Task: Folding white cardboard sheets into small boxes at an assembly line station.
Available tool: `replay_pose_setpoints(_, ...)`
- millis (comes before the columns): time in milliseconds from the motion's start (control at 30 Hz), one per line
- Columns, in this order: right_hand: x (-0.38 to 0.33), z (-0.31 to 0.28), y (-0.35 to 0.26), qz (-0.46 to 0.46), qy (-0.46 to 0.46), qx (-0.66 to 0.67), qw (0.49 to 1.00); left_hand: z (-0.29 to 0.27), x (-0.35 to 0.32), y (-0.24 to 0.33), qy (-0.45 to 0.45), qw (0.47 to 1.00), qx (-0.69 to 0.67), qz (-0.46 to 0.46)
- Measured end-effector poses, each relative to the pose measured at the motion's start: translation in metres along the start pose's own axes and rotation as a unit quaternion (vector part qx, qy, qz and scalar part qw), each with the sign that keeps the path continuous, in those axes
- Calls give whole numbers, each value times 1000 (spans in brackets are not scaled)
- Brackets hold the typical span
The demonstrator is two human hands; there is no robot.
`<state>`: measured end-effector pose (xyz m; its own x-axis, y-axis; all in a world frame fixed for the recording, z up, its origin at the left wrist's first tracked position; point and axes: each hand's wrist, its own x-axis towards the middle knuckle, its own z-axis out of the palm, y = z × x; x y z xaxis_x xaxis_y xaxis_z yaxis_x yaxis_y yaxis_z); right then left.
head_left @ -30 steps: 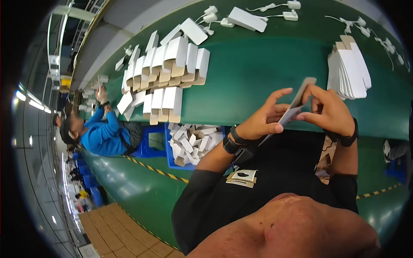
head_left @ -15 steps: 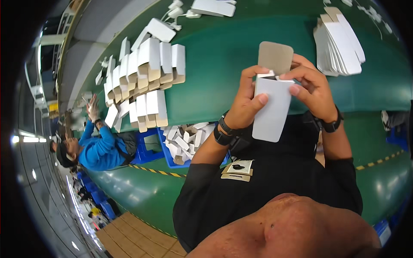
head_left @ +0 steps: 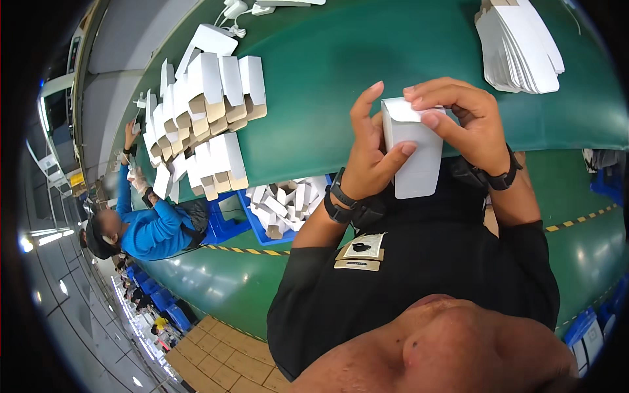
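White carton [head_left: 418, 160] is gripped by left hand [head_left: 373, 160] and right hand [head_left: 470, 121]; far flap [head_left: 399, 111] could be creased by uneven finger pressure.

Left hand [head_left: 373, 157]: one. Right hand [head_left: 468, 128]: one. Held white box [head_left: 417, 164]: one. Grouped boxes [head_left: 204, 75] on green surface [head_left: 327, 111]: more than dozen, overlapping, exact number unclear. Stack of flat cartons [head_left: 517, 52]: one, layers too tight to count. Blue bin [head_left: 286, 238]: one; small cartons [head_left: 272, 206] inside too jumbled to count. Black wristbands [head_left: 504, 173]: two on left wrist, one on right.
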<state>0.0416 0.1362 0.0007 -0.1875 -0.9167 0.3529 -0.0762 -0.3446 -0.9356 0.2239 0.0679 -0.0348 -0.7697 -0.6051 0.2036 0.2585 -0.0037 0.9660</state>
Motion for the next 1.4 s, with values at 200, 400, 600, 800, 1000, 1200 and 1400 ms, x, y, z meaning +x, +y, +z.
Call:
replay_pose_setpoints(200,0,-7,-4,52,-5,17,998,-3,1,-3,-37,999,26,12)
replay_pose_setpoints(400,4,-13,-8,113,-27,27,993,-4,-1,-8,-43,999,20,-13)
replay_pose_setpoints(600,1,-15,-3,166,-9,51,985,0,0,-7,-53,998,37,-19)
replay_pose_setpoints(800,1,-19,-2,142,-32,64,987,-1,6,0,-29,999,-8,-21)
replay_pose_setpoints(1000,-5,-19,16,59,-11,37,997,-2,19,-6,-14,999,-34,-21)
replay_pose_setpoints(1200,0,-33,17,22,22,-111,993,-3,41,-20,13,1000,17,-11)
replay_pose_setpoints(1400,1,-99,-50,-84,141,-562,811,-83,135,-22,210,976,31,-46)
